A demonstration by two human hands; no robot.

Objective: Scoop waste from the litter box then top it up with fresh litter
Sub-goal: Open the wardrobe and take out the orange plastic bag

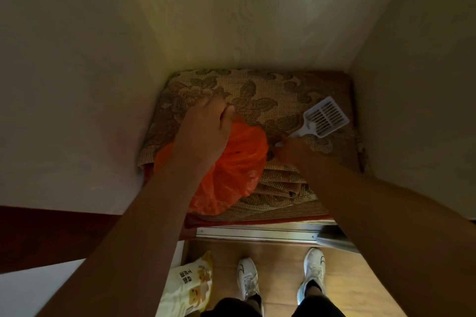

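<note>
Litter bag (pixel 189 288) by shoes (pixel 313 271); patterned cloth (pixel 257 95) beyond.

The left hand (pixel 206 134) curls its grip on the top of an orange plastic bag (pixel 239 162), which rests on a patterned woven mat (pixel 257 92) inside a pale-walled alcove. Right of that grip, the right hand (pixel 291 152) pinches the handle of a white slotted litter scoop (pixel 322 119), whose head lies on the mat beyond the fingers. Below both grips, on the wooden floor (pixel 278 260), stand two white sneakers (pixel 247 278), and left of them a yellow-and-white litter bag (pixel 190 285).
</note>
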